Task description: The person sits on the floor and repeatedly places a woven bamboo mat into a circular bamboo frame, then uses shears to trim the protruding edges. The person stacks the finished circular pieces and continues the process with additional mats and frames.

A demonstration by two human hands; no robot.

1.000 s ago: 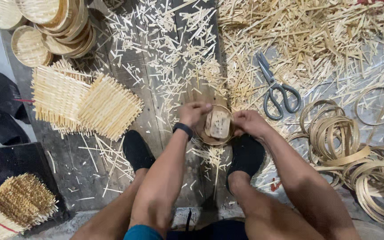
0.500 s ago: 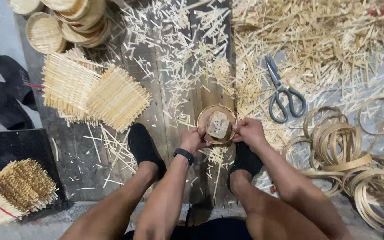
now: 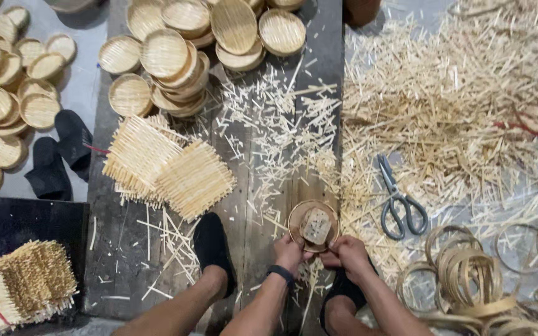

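Observation:
A small round bamboo tray (image 3: 312,224) with a pale square block resting in it sits on the wooden boards (image 3: 250,205) between my feet. My left hand (image 3: 289,252), with a dark band on its wrist, grips the tray's near left rim. Pressed against the near right rim is my right hand (image 3: 347,256), its fingers closed on the edge. Both hands hold the tray low over the boards.
Grey scissors (image 3: 396,202) lie right of the tray among bamboo offcuts (image 3: 456,112). Bamboo hoops (image 3: 468,274) pile at the right. Woven square mats (image 3: 169,168) lie left, finished round trays (image 3: 182,50) stacked at the top, a bundle of mats (image 3: 20,286) at bottom left.
The camera view has shifted upward, so more stacked trays show at the top. Both hands stay on the round tray, which sits lower in view.

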